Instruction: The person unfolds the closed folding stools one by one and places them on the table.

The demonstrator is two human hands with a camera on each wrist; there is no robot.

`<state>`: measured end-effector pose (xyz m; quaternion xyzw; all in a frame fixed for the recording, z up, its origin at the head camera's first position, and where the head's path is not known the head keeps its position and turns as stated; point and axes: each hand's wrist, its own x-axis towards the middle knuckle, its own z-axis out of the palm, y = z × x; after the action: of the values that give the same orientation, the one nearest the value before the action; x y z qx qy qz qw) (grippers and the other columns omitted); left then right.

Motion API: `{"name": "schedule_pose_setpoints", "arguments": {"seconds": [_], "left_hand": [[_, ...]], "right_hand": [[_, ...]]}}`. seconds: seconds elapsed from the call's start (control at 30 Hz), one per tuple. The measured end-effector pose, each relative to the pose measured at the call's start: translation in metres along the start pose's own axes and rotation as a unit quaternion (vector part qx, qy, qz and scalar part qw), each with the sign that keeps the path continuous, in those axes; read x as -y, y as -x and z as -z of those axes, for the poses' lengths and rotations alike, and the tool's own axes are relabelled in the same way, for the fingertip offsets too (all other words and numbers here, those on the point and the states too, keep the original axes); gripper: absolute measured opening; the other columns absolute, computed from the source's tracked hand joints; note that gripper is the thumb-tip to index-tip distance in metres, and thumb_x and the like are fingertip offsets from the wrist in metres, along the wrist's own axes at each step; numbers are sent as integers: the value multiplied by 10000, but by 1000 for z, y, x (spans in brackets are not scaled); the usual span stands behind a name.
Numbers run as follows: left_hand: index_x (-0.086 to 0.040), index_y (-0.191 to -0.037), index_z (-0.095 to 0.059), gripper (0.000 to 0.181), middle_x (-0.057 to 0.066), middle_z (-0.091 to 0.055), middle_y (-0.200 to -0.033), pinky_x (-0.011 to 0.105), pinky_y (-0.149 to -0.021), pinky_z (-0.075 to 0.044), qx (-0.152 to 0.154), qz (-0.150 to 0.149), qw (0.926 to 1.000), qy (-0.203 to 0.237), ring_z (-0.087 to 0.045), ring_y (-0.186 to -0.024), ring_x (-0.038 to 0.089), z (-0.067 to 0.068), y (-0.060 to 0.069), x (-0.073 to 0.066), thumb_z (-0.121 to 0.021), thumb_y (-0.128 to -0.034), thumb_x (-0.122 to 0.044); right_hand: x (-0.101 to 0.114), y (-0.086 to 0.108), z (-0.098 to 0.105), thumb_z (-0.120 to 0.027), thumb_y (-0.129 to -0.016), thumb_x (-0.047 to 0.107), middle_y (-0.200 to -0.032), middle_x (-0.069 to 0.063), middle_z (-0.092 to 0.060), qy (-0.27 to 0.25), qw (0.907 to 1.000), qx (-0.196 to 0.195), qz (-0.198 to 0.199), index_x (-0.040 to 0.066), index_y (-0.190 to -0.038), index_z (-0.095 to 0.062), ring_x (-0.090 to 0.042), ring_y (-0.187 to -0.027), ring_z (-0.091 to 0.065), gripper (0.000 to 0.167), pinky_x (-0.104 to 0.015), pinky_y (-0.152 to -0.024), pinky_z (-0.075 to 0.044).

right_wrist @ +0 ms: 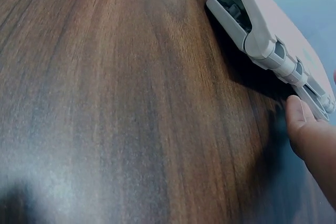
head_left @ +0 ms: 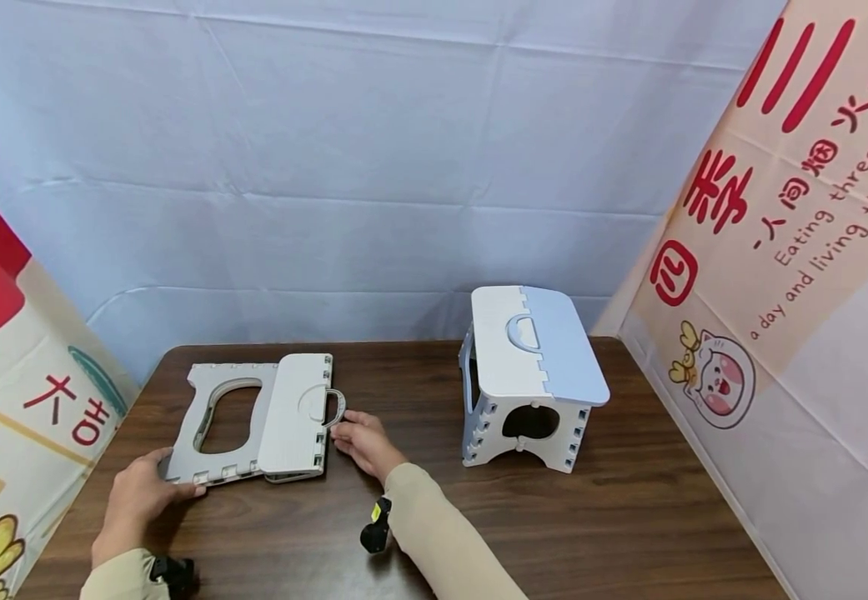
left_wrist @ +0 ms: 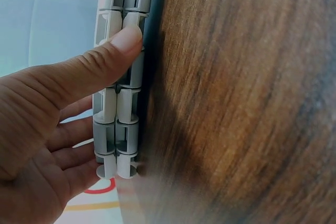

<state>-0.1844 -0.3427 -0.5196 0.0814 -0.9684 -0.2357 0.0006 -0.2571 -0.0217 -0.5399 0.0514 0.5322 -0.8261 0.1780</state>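
Observation:
A folded white and grey folding stool (head_left: 294, 417) lies on the left of the table, its carry handle (head_left: 335, 408) sticking out at the right. My left hand (head_left: 133, 500) grips the stool's near left corner; in the left wrist view, the thumb (left_wrist: 126, 40) presses on its hinged edge, with the other fingers partly hidden behind it. At the opposite edge, just below the handle, my right hand (head_left: 366, 443) holds the stool. The right wrist view shows the right thumb (right_wrist: 300, 116) against this hinged edge, while most of that hand is out of frame.
An unfolded white and blue folding stool (head_left: 509, 350) stands upright at the right of the brown wooden table (head_left: 651, 492). A pale cloth (head_left: 373, 167) hangs behind the table, and printed cloths (head_left: 794, 275) flank it on both sides.

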Motion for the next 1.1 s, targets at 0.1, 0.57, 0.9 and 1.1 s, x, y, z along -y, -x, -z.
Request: {"name": "schedule_pose_setpoints", "arguments": {"seconds": [0.1,0.57,0.9,1.1], "left_hand": [[169,-1207,-458,1062,423,-449,-1157,615,-834,-367,9,13,10000,22,-427,-1014,584,1,0,-1,-855,-508,-525],[194,-1201,-444,880,420,-463,-1132,601,-822,-381,302,-91,9995,0,-461,-978,548,7,-1,-5,-856,-592,-290],[164,-1221,-454,893,412,-466,-1138,593,-801,-386,282,-244,9992,133,-471,-972,533,3,4,-4,-868,-590,-314],[160,-1212,-467,886,405,-477,-1132,593,-800,-387,172,-320,9993,87,-471,-976,535,4,5,-3,-873,-576,-305]], "right_hand": [[0,0,0,-550,-817,-103,-897,-136,-571,-8,10000,-18,-10,-190,-1314,-318,-149,-753,-559,555,-402,-867,-454],[-3,-3,1,-548,-818,-99,-860,-109,-557,-33,10000,-45,-33,-201,-1315,-307,-158,-769,-554,562,-388,-876,-447],[-4,4,8,-561,-822,-78,-753,-54,-565,154,9998,-144,-23,-129,-1153,-483,-129,-674,-551,345,-291,-714,-484],[-3,5,10,-588,-805,-40,-737,-54,-578,725,9972,-136,133,-15,-972,-517,-140,-673,-575,183,-254,-623,-499]]}}
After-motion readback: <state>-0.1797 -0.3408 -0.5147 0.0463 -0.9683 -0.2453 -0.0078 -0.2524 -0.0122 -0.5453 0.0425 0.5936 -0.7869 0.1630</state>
